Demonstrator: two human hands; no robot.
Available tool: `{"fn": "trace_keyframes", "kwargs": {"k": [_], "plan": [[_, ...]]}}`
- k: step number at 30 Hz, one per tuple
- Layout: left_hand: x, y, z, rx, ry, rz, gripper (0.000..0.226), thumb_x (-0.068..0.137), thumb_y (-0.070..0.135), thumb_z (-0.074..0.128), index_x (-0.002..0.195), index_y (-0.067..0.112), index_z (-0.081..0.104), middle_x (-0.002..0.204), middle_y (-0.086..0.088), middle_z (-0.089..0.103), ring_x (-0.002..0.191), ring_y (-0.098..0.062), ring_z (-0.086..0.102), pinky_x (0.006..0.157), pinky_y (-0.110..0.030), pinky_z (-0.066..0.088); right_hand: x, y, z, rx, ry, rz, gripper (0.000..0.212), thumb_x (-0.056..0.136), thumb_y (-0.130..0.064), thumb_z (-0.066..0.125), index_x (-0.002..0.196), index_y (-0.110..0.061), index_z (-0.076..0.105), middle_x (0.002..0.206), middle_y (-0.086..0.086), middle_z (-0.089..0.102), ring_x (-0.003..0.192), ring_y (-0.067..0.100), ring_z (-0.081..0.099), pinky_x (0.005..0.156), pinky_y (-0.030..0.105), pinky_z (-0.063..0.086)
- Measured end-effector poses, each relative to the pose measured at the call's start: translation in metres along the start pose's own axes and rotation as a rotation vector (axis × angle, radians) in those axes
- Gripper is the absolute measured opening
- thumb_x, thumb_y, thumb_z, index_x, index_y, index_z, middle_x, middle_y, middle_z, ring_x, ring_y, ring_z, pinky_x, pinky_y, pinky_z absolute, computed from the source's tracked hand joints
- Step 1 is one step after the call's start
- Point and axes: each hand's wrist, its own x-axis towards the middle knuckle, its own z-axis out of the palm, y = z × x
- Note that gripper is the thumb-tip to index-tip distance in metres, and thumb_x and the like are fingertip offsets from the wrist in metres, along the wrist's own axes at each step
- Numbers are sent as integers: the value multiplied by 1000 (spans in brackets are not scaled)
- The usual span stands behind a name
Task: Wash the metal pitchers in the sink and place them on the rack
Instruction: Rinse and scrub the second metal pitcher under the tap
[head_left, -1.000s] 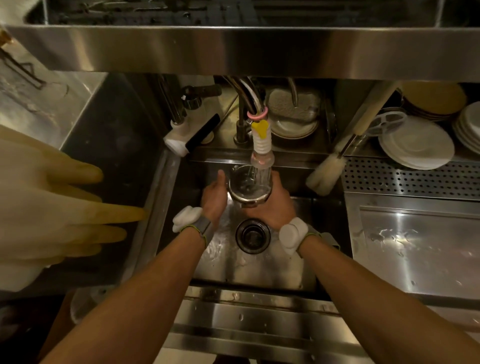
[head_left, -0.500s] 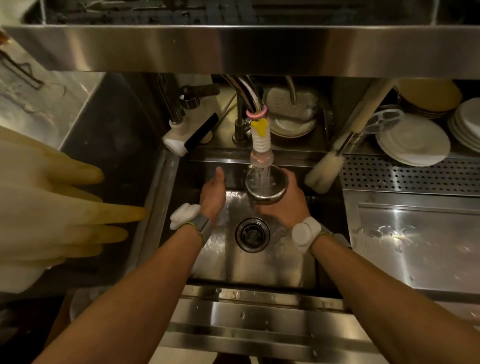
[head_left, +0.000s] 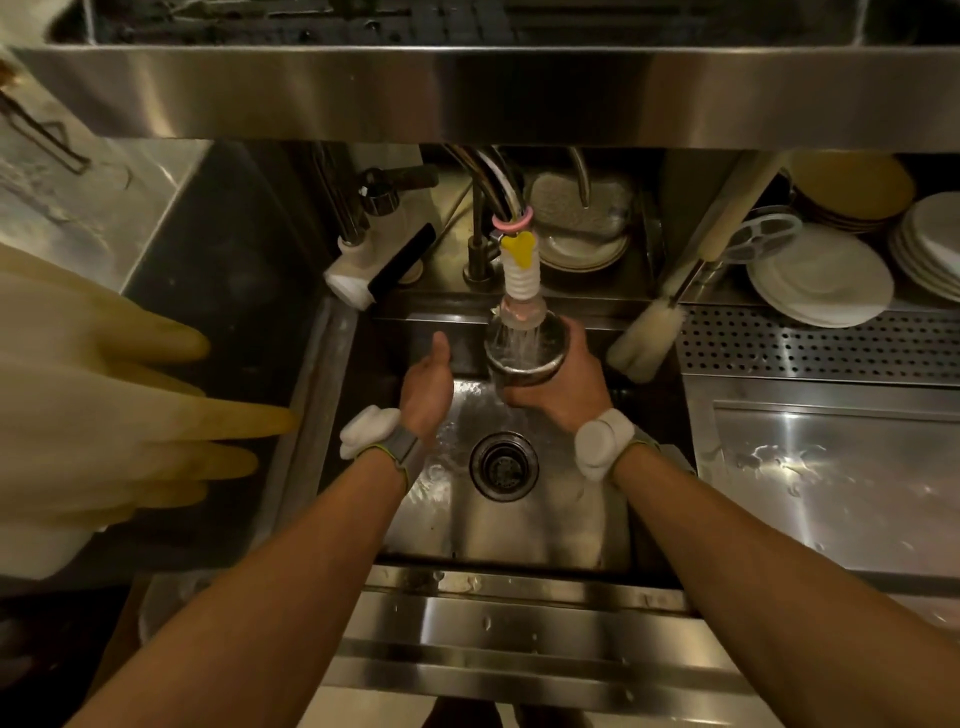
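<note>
A small metal pitcher (head_left: 524, 351) is held upright under the white ribbed faucet nozzle (head_left: 521, 288), and water streams into its mouth. My right hand (head_left: 563, 387) is wrapped around the pitcher's right side and base. My left hand (head_left: 428, 384) hovers just left of it over the steel sink (head_left: 519, 535), fingers together, thumb up, holding nothing. The round drain (head_left: 503, 466) lies below both hands.
Yellow rubber gloves (head_left: 104, 415) hang close at the left. A white bottle brush (head_left: 647, 340) leans at the sink's right rim. A perforated drain rack (head_left: 810, 345) and stacked white plates (head_left: 821, 280) sit at the right. A steel shelf (head_left: 467, 93) overhangs.
The pitcher has moved right and slightly back under the nozzle, carried by my right hand alone. My left hand has come off it and now hangs beside it.
</note>
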Motion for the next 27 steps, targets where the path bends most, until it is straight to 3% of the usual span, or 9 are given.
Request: {"fn": "trace_keyframes", "kwargs": {"k": [4,9,13,17,20,22,25,27], "plan": [[0,0,-2,3,-9,5,69,96,60,20,127,13,59,137,-13,56,126,-33,51,111,-50,36,-5,-2,12,-48,-85,-34,103,55,-20,91,139,-16,32,124,-5,57,106,4,51,87,16,40],[1,-3,0,17,-11,22,68,96,59,22,130,9,55,137,-16,54,126,-33,51,110,-51,36,-2,7,-2,-27,19,60,102,53,-14,91,138,-18,34,125,1,59,107,10,54,88,20,42],[-1,-7,2,5,17,109,53,97,53,34,126,15,57,131,-12,59,122,-32,55,107,-48,41,1,0,9,17,-152,95,108,52,-16,92,139,-18,27,132,2,52,118,15,51,99,26,42],[-3,-1,5,-20,-41,85,62,92,62,33,133,18,50,130,-2,57,123,-25,53,102,-39,40,-1,5,2,133,-247,237,107,58,-8,88,141,-16,22,126,-3,48,118,14,47,102,30,39],[-10,3,8,-142,-153,-52,63,91,66,32,118,18,61,105,-2,63,92,-20,61,74,-31,44,3,6,-1,272,-256,310,83,65,0,80,135,-15,40,119,5,61,116,24,56,102,42,45],[-13,2,9,-183,-153,-50,53,90,63,40,102,17,64,89,-3,64,77,-17,61,65,-28,47,5,4,0,348,-219,345,60,72,-1,72,125,-16,49,108,6,64,110,29,60,99,43,48],[-15,0,12,-133,-91,32,41,89,56,51,75,20,61,73,-3,60,69,-21,60,72,-32,49,9,6,5,332,-171,437,49,79,-20,67,124,-20,48,116,8,63,107,27,60,99,43,47],[-16,0,16,-89,-66,96,41,87,54,56,68,18,61,80,-8,66,80,-24,63,79,-35,50,9,3,12,250,-159,472,61,77,-37,67,129,-18,44,121,7,60,109,26,59,98,41,47]]}}
